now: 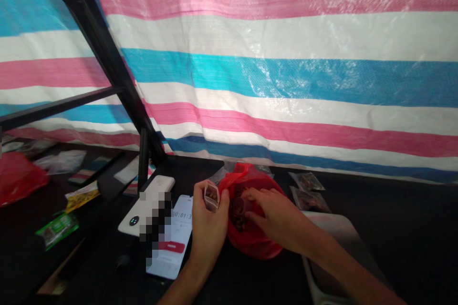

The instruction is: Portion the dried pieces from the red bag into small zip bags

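- Holds a clear bag [212, 204] in the left hand [210, 226], closed between thumb and fingers, with mouth gaping toward the camera and brown pieces [213, 194] inside.
- Reaches with the right hand [275, 213] over and into a red bag [255, 249], set open on the black table [411, 224] just right of the left hand and below the right.
- Bends right thumb and fingers around what looks like a small dark-red cup [240, 206], amid more brown pieces in the red bag; cannot tell whether firmly pinched or merely touched.
- Keeps the clear bag near the red bag's left edge, apart from the right fingertips.
- Has a phone [177, 231] just left of the left hand, lit with a running-time display, and a white power bank [157, 188] farther left, partly hidden by blurred squares.
- Shows two filled packets [309, 190] beyond the right hand, near a pale-rimmed slab [336, 223] partly covered by the right forearm.
- Includes, well to the left past a black pole [118, 69], a yellow packet [82, 196] and a green packet [59, 228].
- Backed by a striped tarp [286, 76] in pink, white and blue.
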Available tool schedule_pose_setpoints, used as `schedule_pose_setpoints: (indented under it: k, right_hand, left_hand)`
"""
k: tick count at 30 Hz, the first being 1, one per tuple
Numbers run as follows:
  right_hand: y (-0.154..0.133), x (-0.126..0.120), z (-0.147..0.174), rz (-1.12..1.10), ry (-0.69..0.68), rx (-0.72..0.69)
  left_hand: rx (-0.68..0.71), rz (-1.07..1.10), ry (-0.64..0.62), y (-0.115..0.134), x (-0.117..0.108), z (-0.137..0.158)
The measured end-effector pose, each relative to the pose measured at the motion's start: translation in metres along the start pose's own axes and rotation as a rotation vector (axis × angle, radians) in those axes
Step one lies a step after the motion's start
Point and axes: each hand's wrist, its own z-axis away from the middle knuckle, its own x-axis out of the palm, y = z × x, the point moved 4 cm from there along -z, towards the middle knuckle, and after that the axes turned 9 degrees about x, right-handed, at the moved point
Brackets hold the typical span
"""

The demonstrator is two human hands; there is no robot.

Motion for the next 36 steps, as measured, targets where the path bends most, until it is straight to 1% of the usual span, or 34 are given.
schedule_pose_setpoints:
  k: [2,4,6,7,9,12,14,16,22,25,28,30,33,36]
  right_hand:
    - [0.003,-0.016,0.006,-0.129,-0.005,-0.028]
    - [0.002,-0.033,0.014,-0.228,0.002,-0.062]
    - [-0.004,-0.048,0.021,-0.265,0.067,-0.083]
    - [-0.008,-0.053,0.023,-0.251,0.121,-0.102]
    - [-0.019,-0.057,0.028,-0.152,0.251,-0.178]
    - [-0.034,-0.052,0.035,0.067,0.446,-0.355]
    - [-0.039,-0.047,0.039,0.147,0.534,-0.448]
    - [-0.040,-0.046,0.041,0.173,0.577,-0.482]
    - [-0.040,-0.055,0.044,0.225,0.593,-0.440]
    - [-0.033,-0.057,0.039,0.224,0.598,-0.379]
    - [-0.019,-0.051,0.026,0.234,0.550,-0.256]
    - [-0.013,-0.044,0.019,0.247,0.485,-0.218]
    - [-0.021,-0.036,0.021,0.189,0.444,-0.289]
    - [-0.041,-0.030,0.034,0.064,0.361,-0.393]
  left_hand:
    - [0.047,-0.027,-0.015,0.003,0.000,0.002]
    - [0.095,-0.076,-0.058,0.004,0.002,0.005]
    - [0.141,-0.128,-0.110,0.004,0.003,0.009]
    - [0.157,-0.146,-0.138,0.004,0.004,0.011]
    - [0.175,-0.170,-0.190,0.004,0.007,0.016]
    - [0.195,-0.184,-0.232,0.005,0.010,0.022]
    - [0.194,-0.174,-0.242,0.005,0.011,0.024]
    - [0.172,-0.154,-0.244,0.003,0.011,0.025]
    - [0.135,-0.111,-0.254,0.003,0.012,0.025]
    - [0.111,-0.098,-0.234,0.006,0.013,0.024]
    - [0.086,-0.077,-0.188,0.010,0.012,0.023]
    - [0.123,-0.068,-0.127,0.013,0.010,0.021]
    - [0.222,-0.065,-0.053,0.018,0.004,0.020]
    - [0.299,-0.015,-0.060,0.019,0.000,0.022]
